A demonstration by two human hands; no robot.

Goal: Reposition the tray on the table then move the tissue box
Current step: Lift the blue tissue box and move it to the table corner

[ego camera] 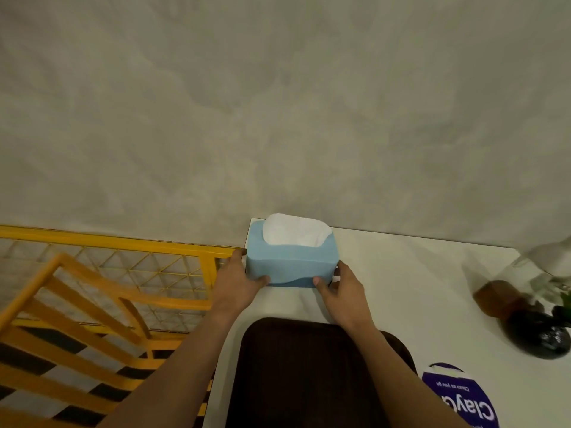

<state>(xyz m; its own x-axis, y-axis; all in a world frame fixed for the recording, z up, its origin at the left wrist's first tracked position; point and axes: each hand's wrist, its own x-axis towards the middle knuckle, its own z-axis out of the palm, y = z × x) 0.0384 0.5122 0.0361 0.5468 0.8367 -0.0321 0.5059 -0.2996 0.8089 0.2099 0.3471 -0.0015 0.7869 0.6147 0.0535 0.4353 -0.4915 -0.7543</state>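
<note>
As hands [239, 281] grip, blue tissue box [290, 264], white tissue.

Dim, warm indoor light, slightly greenish cast. White counter [417, 273] brightest area, mild glow, no hard glare. Soft shadows under hands and beside dark bottle [500, 299] at right. Wide-angle distortion bends yellow rails [123, 242] at left edge. Overall picture soft, right edge blurred.

One head-worn wide-angle view looks forward and steeply down from above the near edge of the white table [401, 273]; it faces the grey wall [278, 103] behind (which fills the upper half); both forearms reach in from the bottom; the tabletop lies close.
</note>
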